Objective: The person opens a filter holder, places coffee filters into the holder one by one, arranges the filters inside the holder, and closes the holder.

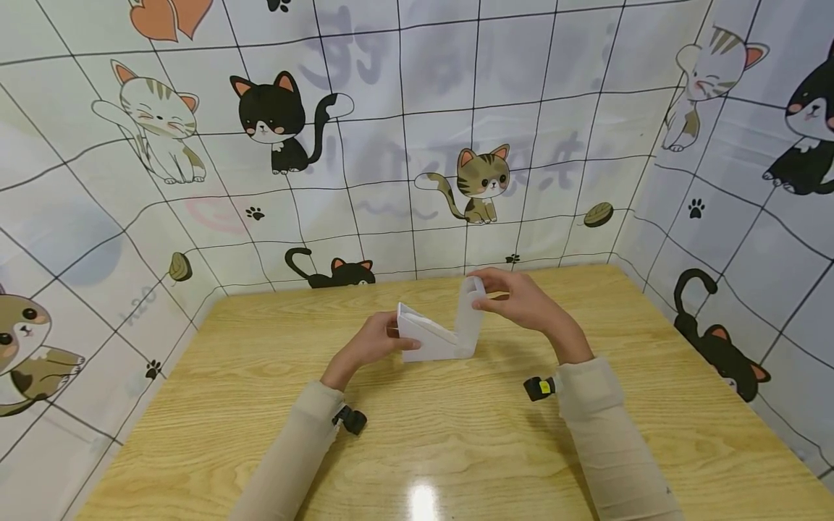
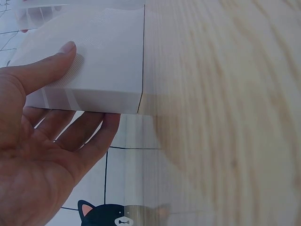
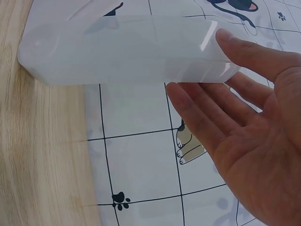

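A white box (image 1: 426, 346) with a slanting upper edge stands on the wooden table. A translucent, hollow lid (image 1: 468, 322) rises upright at its right end; how the two join cannot be made out. My left hand (image 1: 374, 339) grips the box's left end, thumb on the near side. In the left wrist view the thumb lies on the box's ribbed face (image 2: 108, 52), with the fingers behind its edge. My right hand (image 1: 521, 298) pinches the top of the lid. The right wrist view shows the lid (image 3: 127, 52) between thumb and fingers.
The light wooden table (image 1: 417, 427) meets a white cloth backdrop (image 1: 371, 152) printed with cats and grid lines, which rises behind it and on both sides. A small black camera (image 1: 352, 420) sits at the left wrist, another black camera (image 1: 538, 388) at the right.
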Motion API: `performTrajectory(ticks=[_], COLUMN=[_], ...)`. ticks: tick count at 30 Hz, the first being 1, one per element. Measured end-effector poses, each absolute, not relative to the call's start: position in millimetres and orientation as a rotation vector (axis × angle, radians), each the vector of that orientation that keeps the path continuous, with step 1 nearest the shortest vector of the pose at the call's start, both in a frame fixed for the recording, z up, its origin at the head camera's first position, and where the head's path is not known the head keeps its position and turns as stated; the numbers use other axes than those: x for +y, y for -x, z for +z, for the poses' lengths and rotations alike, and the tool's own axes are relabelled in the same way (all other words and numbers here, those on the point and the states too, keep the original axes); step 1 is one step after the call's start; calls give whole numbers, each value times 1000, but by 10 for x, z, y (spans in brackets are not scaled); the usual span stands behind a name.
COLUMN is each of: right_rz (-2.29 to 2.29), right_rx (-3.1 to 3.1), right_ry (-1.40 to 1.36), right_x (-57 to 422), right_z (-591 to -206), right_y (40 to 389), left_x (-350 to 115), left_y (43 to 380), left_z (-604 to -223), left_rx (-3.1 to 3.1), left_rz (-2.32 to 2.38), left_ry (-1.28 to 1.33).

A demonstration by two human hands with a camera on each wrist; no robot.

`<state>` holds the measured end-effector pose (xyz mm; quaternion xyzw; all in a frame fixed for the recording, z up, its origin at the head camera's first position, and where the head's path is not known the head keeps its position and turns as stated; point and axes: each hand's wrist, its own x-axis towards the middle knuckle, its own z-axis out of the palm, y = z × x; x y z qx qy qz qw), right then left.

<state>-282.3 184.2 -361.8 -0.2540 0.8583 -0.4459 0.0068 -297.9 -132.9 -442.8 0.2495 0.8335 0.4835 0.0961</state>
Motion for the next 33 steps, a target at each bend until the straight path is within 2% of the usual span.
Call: performTrajectory(ticks=[26, 33], right_rz=[-1375, -1367], right_rx=[2687, 2693], right_ry=[793, 802], right_x=[1783, 1766], right_z=[-3648, -3639], right_y=[2842, 2827], left_x=[-1323, -1300], left_y=[3003, 2853], left_z=[-4430, -4210], left_rx=[2461, 2443], left_rz=[1427, 1421], left_ry=[-746, -760])
